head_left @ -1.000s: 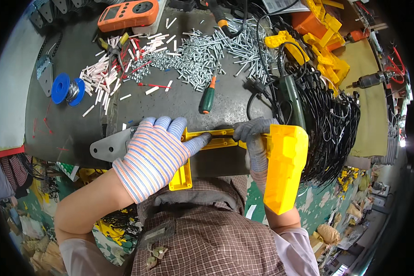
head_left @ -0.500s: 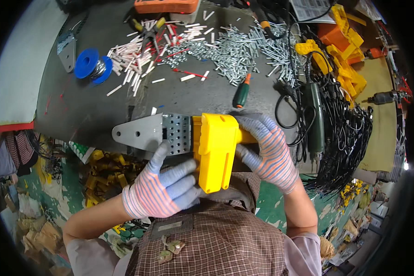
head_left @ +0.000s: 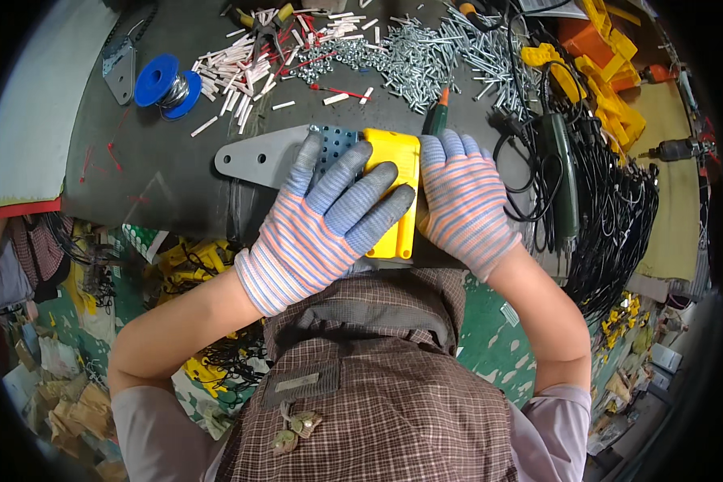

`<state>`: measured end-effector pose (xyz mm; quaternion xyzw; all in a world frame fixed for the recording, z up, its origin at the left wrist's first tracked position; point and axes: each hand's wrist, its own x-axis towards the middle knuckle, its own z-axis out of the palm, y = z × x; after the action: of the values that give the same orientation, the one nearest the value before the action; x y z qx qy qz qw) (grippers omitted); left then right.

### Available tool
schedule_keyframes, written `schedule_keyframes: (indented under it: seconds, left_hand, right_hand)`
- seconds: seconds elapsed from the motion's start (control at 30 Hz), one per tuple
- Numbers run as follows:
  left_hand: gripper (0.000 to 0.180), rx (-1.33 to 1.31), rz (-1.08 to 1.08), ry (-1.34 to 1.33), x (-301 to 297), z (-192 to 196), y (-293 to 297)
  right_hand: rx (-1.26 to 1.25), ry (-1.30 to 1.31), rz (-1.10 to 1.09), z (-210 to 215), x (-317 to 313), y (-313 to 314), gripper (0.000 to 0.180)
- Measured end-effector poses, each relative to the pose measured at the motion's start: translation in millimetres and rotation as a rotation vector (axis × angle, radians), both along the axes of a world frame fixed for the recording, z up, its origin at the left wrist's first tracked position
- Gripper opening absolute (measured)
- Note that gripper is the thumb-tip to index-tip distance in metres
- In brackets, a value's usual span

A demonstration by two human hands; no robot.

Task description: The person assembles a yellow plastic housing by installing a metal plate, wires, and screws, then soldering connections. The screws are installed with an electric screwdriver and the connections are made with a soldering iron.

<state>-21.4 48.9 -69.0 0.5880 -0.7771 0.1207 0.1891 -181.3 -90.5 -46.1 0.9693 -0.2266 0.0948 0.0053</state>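
A yellow plastic housing (head_left: 392, 147) sits at the bench's near edge, joined or butted against a grey metal bracket (head_left: 263, 156) with a perforated, tapering plate to its left. My left hand (head_left: 313, 217) in a striped glove lies across both, fingers spread and stretched out over the plate and the housing's face. At the housing's right side, my gloved right hand (head_left: 467, 197) is closed against it, fingers together and bent over its far end; the thumb is hidden. A green-handled screwdriver (head_left: 437, 117) lies just beyond the right fingertips.
Screws (head_left: 422, 64) and white sticks (head_left: 237, 80) lie heaped at the back. Pliers (head_left: 269, 32) rest among them. A blue wire spool (head_left: 169, 87) stands left. On the right are a dark green power tool (head_left: 557, 177), black cables (head_left: 610, 217) and yellow housings (head_left: 610, 104).
The housing and bracket have moved away from my body onto the bench. My left hand has shifted from the bracket's near edge to lie over the housing; my right hand has moved farther forward.
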Motion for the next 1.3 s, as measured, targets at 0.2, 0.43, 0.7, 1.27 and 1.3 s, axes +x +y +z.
schedule_keyframes:
  seconds: [0.2, 0.43, 0.7, 1.27, 1.3]
  left_hand:
    - [0.052, 0.032, -0.081, 0.077, -13, 2, -5]
    - [0.054, -0.049, -0.039, 0.045, -32, 2, 1]
    - [0.025, -0.213, -0.080, 0.116, -36, -9, 0]
    - [0.031, 0.109, -0.056, 0.465, 11, 49, -32]
    - [0.028, 0.048, 0.035, 0.422, 17, 52, -47]
  right_hand:
    - [-0.088, -0.075, 0.169, -7, -2, -19, 0.035]
    - [-0.047, -0.027, 0.218, -2, -5, -18, 0.036]
    - [0.124, -0.294, 0.159, 61, 32, -24, 0.023]
    - [0.323, 0.188, -0.265, 28, 27, -66, 0.034]
    - [0.299, 0.145, -0.314, 30, 24, -72, 0.032]
